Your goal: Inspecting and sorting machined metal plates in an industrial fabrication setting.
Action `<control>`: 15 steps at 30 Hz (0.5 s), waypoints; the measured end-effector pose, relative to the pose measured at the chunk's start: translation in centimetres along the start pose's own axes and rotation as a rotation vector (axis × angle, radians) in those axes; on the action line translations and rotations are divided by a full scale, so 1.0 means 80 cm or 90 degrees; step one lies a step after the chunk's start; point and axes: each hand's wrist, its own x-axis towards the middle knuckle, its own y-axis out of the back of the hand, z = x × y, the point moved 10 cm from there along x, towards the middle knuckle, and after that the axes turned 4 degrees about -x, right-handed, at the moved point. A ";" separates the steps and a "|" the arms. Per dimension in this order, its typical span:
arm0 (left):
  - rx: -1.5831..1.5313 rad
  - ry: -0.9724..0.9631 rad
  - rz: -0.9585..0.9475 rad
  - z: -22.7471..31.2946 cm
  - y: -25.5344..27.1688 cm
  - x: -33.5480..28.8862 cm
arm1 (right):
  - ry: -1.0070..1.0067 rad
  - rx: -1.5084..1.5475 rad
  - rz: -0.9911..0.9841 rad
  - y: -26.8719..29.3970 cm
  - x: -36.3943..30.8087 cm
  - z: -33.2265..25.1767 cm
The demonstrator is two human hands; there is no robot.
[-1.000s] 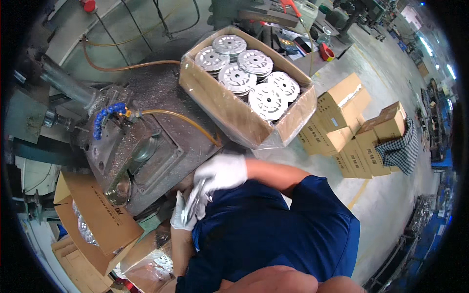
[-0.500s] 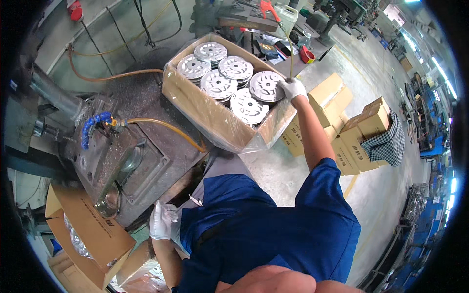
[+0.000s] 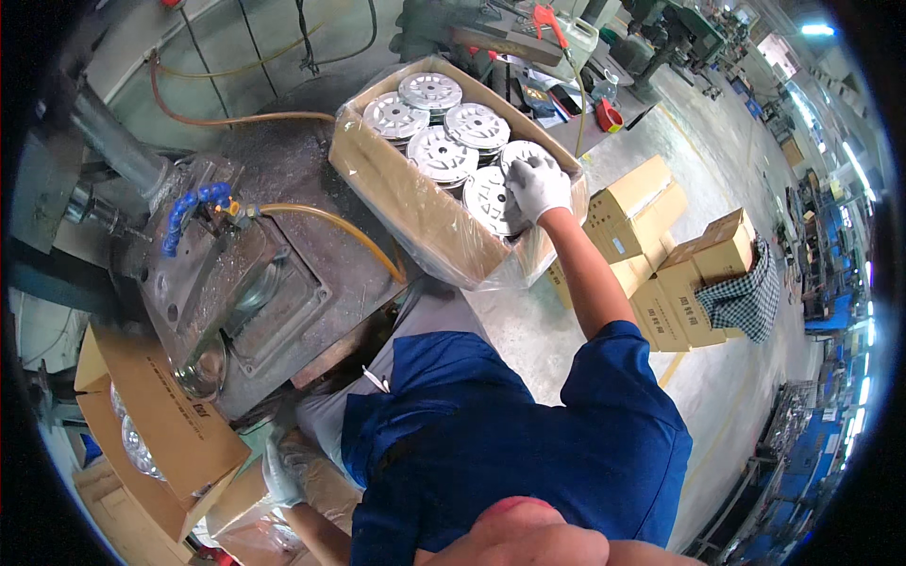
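Observation:
My right hand (image 3: 541, 187), in a white glove, is bent over the right side of a cardboard box (image 3: 415, 193) lined with clear plastic. Its fingers curl onto a round silver metal disc (image 3: 518, 151) with cut-out slots, covering part of it. Several stacks of like discs (image 3: 442, 154) fill the box, and one disc (image 3: 491, 202) lies just left of the glove. Down at lower left my gloved left hand (image 3: 282, 469) has its fingers stretched out over a plastic-covered carton (image 3: 247, 509); shadow and blur hide the fingertips partly.
A metal machine bed (image 3: 241, 311) with a blue jointed coolant hose (image 3: 189, 209) stands at left. An open carton (image 3: 165, 429) holds shiny round parts. Closed cartons (image 3: 634, 209) and a checked cloth (image 3: 746, 297) sit on the floor at right. A bench (image 3: 505, 44) is beyond.
My right hand has moved left from the box's edge, over the disc. My left hand has dropped from beside my thigh to the plastic-covered carton. The view has shifted slightly.

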 end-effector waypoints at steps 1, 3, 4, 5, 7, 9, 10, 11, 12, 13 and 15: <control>-0.001 0.002 0.012 -0.019 0.039 -0.004 | -0.003 -0.060 -0.031 0.003 -0.003 -0.009; 0.016 -0.090 0.122 -0.064 0.140 -0.040 | 0.030 -0.115 -0.026 -0.005 0.000 -0.042; 0.102 -0.010 0.225 -0.033 0.124 -0.101 | 0.083 -0.054 -0.021 0.006 0.001 -0.063; -0.205 -0.050 0.304 -0.047 0.136 -0.131 | 0.110 -0.005 0.030 0.033 -0.007 -0.096; -0.268 -0.010 0.397 -0.103 0.210 -0.151 | -0.110 0.601 -0.282 0.034 -0.051 -0.131; -0.402 0.043 0.487 -0.151 0.252 -0.153 | 0.196 0.364 -0.316 0.107 -0.101 -0.216; -0.079 -0.012 0.530 -0.214 0.365 -0.141 | 0.237 0.360 -0.276 0.117 -0.119 -0.215; -0.159 -0.030 0.589 -0.306 0.452 -0.149 | 0.234 0.451 -0.504 0.089 -0.149 -0.224; -0.176 -0.024 0.636 -0.353 0.484 -0.150 | 0.245 0.484 -0.613 0.059 -0.174 -0.237; -0.341 -0.014 0.642 -0.388 0.475 -0.146 | 0.254 0.509 -0.724 0.033 -0.195 -0.258; -0.673 -0.021 0.604 -0.444 0.431 -0.122 | 0.481 0.308 -0.718 0.007 -0.217 -0.313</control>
